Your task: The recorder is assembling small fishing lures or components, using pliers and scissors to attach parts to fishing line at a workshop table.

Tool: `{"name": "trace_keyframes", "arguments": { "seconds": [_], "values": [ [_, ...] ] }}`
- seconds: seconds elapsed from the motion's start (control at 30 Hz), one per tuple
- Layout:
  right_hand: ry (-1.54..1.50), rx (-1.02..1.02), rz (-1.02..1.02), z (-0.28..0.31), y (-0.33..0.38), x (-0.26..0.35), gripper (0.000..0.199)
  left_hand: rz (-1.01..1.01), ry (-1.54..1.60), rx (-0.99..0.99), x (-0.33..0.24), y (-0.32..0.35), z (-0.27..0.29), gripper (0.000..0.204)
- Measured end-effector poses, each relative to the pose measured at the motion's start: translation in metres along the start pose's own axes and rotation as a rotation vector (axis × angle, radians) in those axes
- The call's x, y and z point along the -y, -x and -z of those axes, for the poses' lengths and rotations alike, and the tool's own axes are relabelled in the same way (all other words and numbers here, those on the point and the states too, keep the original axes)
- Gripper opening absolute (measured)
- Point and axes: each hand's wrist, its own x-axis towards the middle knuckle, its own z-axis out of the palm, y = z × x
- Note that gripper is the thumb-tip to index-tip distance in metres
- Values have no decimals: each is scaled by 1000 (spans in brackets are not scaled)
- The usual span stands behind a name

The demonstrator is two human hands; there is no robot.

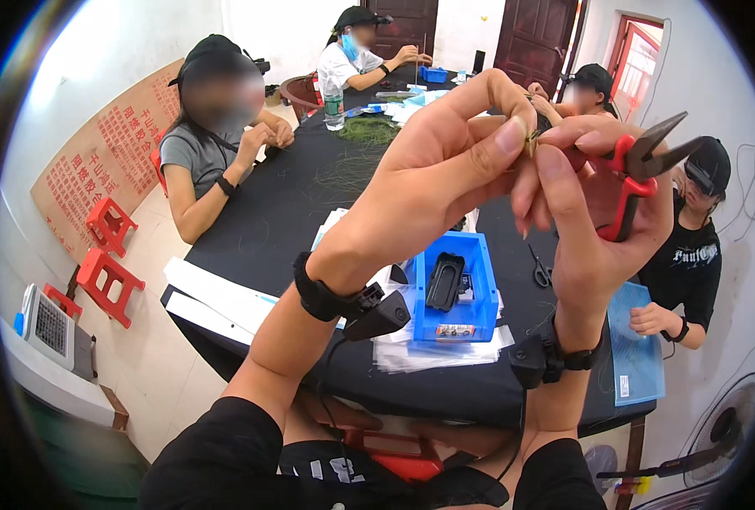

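Note:
Both hands are raised above the table with their fingertips meeting. My left hand pinches a tiny yellow-green piece between thumb and fingers; its exact kind is too small to make out. Against the same piece press the thumb and finger of my right hand. Tucked in the right hand are red-handled pliers, their dark jaws apart and pointing up to the right. A dark strap with a small camera box circles each wrist.
Below my hands, a blue bin holding a black case stands on plastic sheets. Black scissors, green strands and a bottle are on the dark table. Several people sit around it; a blue folder lies right.

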Motion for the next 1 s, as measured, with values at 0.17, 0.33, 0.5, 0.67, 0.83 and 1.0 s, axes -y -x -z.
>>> {"name": "trace_keyframes", "arguments": {
  "seconds": [0.17,0.33,0.5,0.67,0.83,1.0],
  "values": [
    [14,11,12,-1,-1,2,25,-31,-133,-49,-2,2,-2,18],
    [58,24,42,1,-2,2,24,-41,-178,-31,-4,2,-1,18],
    [183,35,105,3,-4,2,24,-72,-146,-75,-1,2,-4,17],
    [84,40,59,6,-5,5,25,-71,-107,1,-2,-1,1,18],
    [93,54,19,7,-4,7,24,-84,-77,-11,-1,-1,3,19],
    [127,36,-21,6,-3,8,24,-92,-227,-58,-1,-1,0,19]
  ]
}}
